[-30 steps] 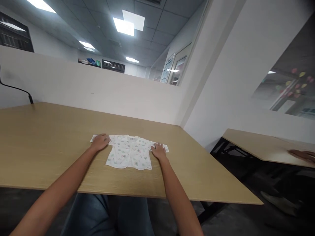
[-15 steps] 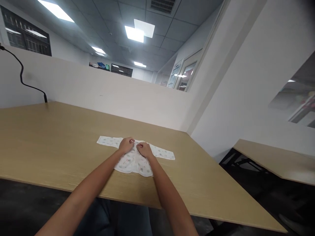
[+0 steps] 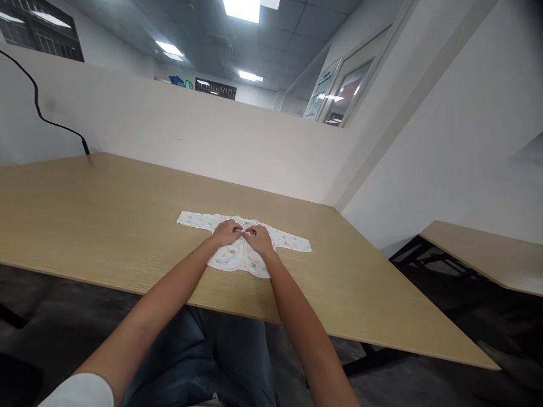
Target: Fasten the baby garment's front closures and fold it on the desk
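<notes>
A small white baby shirt (image 3: 229, 258) with a light print lies flat on the wooden table, its sleeves spread to both sides. My left hand (image 3: 227, 232) rests on its front, fingers pinched at the centre opening just below the neckline. Close beside it, my right hand (image 3: 259, 238) pinches the opposite front edge, and the fingertips of both hands nearly meet. A little label shows inside the collar above them. Whatever small part lies between the fingertips is hidden.
The tan table (image 3: 127, 215) runs back to a low white partition (image 3: 212, 135). A black cable (image 3: 36, 96) hangs at the far left. A second table (image 3: 479, 249) stands to the right, beyond a gap.
Both hands have moved down from the collar along the front opening, uncovering the neckline and label. The camera has tilted down, so more of the lap shows.
</notes>
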{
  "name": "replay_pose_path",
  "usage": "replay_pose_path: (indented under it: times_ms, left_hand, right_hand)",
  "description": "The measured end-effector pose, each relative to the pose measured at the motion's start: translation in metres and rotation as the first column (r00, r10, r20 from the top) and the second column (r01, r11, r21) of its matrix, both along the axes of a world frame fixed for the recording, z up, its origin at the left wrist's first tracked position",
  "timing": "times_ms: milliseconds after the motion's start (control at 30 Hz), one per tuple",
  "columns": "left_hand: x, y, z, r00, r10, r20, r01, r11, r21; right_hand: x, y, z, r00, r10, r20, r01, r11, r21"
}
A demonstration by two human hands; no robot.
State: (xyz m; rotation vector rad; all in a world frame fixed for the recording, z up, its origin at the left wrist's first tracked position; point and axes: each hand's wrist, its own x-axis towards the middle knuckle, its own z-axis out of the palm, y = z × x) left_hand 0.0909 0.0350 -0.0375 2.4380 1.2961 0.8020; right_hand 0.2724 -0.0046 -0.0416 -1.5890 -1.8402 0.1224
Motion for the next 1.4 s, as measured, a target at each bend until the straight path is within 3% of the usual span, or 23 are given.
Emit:
replay_pose_path:
  times_ms: [1400]
  left_hand:
    - [-0.001,-0.005,0.001,1.000,-0.004,-0.011,0.004,1.000,-0.020]
  right_hand:
    - [0.004,0.014,-0.013,0.999,-0.035,-0.033,0.035,0.999,-0.012]
